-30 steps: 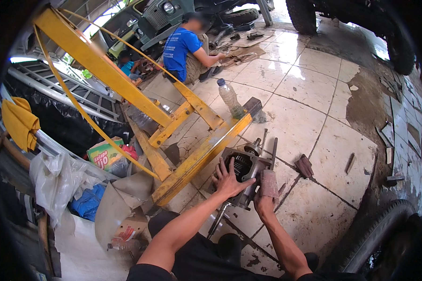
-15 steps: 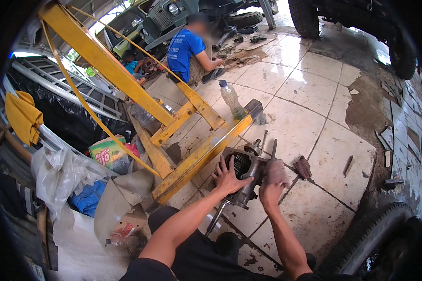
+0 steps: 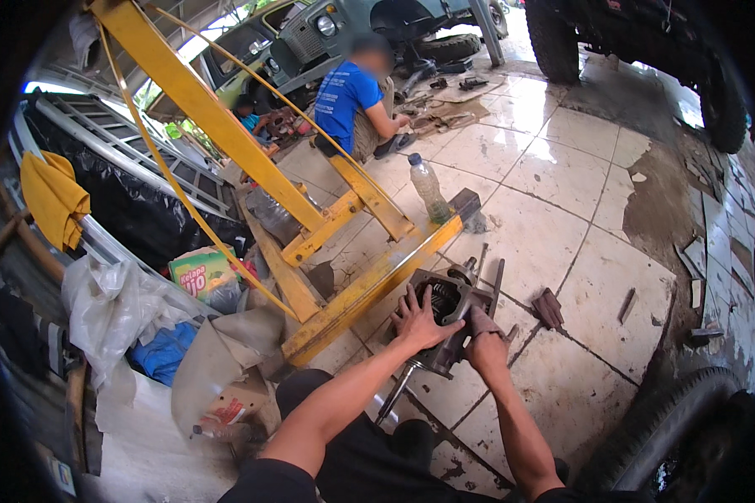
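A grey metal gearbox housing [image 3: 441, 355] with an open top rests on the tiled floor in front of me. Toothed gears [image 3: 446, 295] show inside it, and a shaft [image 3: 399, 392] sticks out toward me. My left hand [image 3: 419, 323] lies spread across the housing's left side and near rim, steadying it. Against the right rim, my right hand [image 3: 486, 348] is closed around something small and dark that I cannot make out. A long thin metal bar [image 3: 498, 283] stands out just beyond that hand.
Left of the housing lies a yellow steel frame [image 3: 369, 289], with a plastic bottle [image 3: 429, 189] by its far end. Dark brown pieces [image 3: 549, 308] lie at right, near a tyre [image 3: 688, 427]. A person in blue [image 3: 344, 105] crouches farther off.
My right hand, blurred by motion before, has come down and nearer along the housing's right rim. My left hand keeps its place on the housing. The whole view has shifted slightly.
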The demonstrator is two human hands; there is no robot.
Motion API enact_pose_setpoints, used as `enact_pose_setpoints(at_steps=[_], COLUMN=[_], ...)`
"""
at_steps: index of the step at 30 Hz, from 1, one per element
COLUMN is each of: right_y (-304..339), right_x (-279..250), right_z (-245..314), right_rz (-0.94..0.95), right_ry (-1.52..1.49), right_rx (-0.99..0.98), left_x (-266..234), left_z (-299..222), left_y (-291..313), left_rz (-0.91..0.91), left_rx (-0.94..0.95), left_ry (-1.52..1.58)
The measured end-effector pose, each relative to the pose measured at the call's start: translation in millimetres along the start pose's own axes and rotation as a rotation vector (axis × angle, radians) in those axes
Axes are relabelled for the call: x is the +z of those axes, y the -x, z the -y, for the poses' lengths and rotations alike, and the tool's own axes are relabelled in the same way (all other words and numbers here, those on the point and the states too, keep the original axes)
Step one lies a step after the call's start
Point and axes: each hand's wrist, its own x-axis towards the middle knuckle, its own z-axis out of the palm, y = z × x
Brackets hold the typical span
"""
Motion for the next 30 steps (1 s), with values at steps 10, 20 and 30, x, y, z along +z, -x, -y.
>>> enact_pose_setpoints(at_steps=[10,20,30], right_y=[16,7,-7], right_x=[31,28,10], right_z=[-17,-39,-12], right_rz=[-0.158,-0.414,-0.231], right_ry=[0.199,0.124,0.104], right_rx=[-0.126,-0.213,-0.078], left_x=[2,-10,-13], left_z=[3,-16,0], left_y=[-4,-4,-7], left_rz=[0.007,0.049,0.05], left_rx=[0.059,0.097,0.048], left_ry=[0.009,-0.033,-0.052])
